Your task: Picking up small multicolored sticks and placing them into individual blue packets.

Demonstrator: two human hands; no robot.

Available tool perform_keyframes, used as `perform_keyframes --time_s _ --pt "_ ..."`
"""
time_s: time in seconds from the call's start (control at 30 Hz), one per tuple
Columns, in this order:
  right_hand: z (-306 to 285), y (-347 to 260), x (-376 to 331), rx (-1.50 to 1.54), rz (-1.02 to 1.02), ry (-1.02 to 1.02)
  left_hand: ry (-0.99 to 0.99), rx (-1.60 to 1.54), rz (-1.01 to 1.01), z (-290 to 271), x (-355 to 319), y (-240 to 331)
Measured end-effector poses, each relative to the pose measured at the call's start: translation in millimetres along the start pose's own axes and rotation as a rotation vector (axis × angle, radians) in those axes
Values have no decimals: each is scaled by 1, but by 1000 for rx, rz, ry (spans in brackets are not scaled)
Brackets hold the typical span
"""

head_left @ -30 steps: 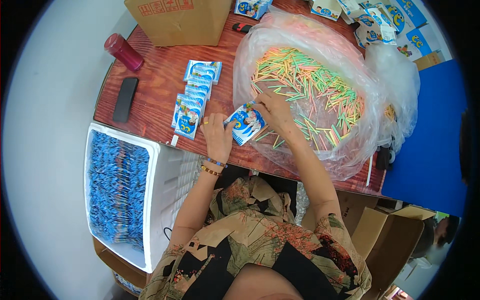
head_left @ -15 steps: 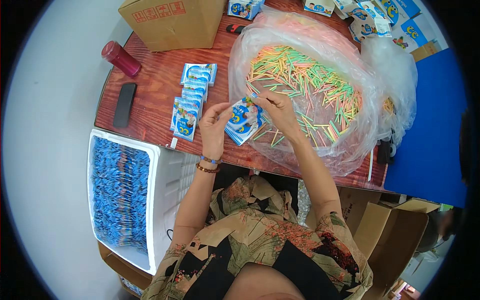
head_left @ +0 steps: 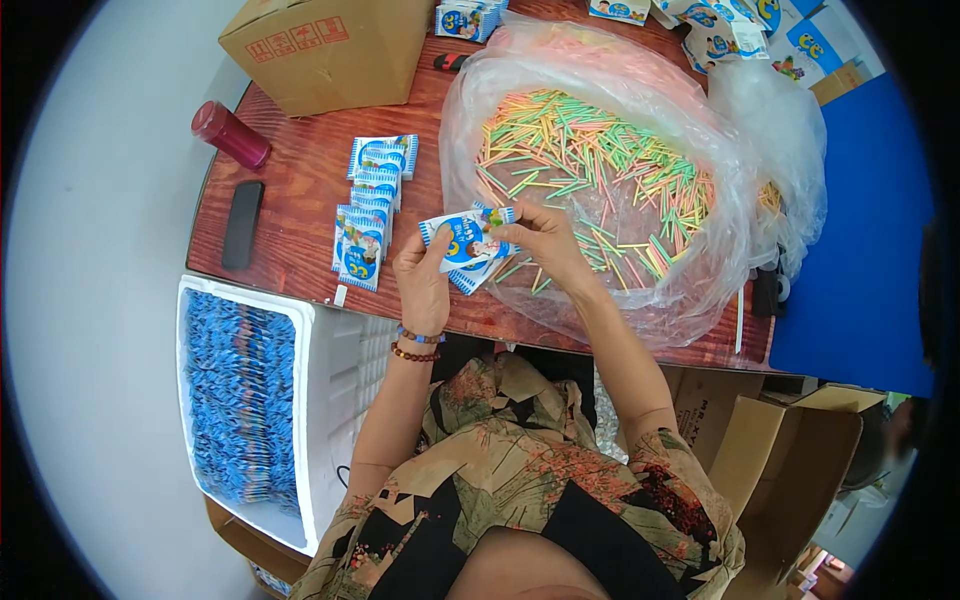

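Observation:
My left hand (head_left: 423,280) holds a small stack of blue and white packets (head_left: 466,246) over the table's front edge. My right hand (head_left: 543,237) pinches the top packet at its open end, with a few coloured sticks at its fingertips. Just right of both hands lies a big clear plastic bag (head_left: 640,120) full of coloured sticks (head_left: 590,160). A short row of filled packets (head_left: 368,210) lies on the wooden table (head_left: 300,190) to the left of my left hand.
A white foam box (head_left: 330,370) packed with blue packets (head_left: 235,400) stands at my left, below the table. On the table are a black phone (head_left: 242,224), a red bottle (head_left: 230,134) and a cardboard box (head_left: 325,45). More packets (head_left: 740,30) lie at the back right. Open cardboard boxes (head_left: 790,470) stand at my right.
Both hands lifted the packet stack off the table and drew it a little toward me. My right hand came from the sticks in the bag to the packet's open end.

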State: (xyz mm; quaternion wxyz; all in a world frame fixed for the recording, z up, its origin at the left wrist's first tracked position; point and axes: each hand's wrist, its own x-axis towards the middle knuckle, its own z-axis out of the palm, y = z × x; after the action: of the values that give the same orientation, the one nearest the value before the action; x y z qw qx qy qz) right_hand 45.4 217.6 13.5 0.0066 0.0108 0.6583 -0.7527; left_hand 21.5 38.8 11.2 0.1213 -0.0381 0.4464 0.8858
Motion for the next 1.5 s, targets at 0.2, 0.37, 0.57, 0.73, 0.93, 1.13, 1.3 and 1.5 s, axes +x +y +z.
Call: perform_keyframes --time_s 0.2,0.37,0.57,0.73,0.93,1.13,1.3,1.5 --pt "-3 8 -3 113 -46 21 21 -53 -30 3 -8 -9" --pt "3 -4 -9 -53 -65 59 19 -114 -58 0 -8 -12" --pt "-10 -28 -15 -67 -341 60 -15 -187 -96 -3 -8 -8" --pt "-7 -33 -14 -500 -459 -109 -27 -217 -158 -6 -8 -14" --pt "-12 -46 -21 -483 -493 58 -35 -139 -142 -6 -9 -11" --pt "-12 -25 -20 -569 -496 -99 -20 -181 -181 5 -14 -10" --pt "-8 -26 -17 -691 -555 -276 -50 -144 -259 -1 -13 -9" --pt "-9 -27 -15 -751 -499 -354 -73 -114 -300 -8 -15 -14"
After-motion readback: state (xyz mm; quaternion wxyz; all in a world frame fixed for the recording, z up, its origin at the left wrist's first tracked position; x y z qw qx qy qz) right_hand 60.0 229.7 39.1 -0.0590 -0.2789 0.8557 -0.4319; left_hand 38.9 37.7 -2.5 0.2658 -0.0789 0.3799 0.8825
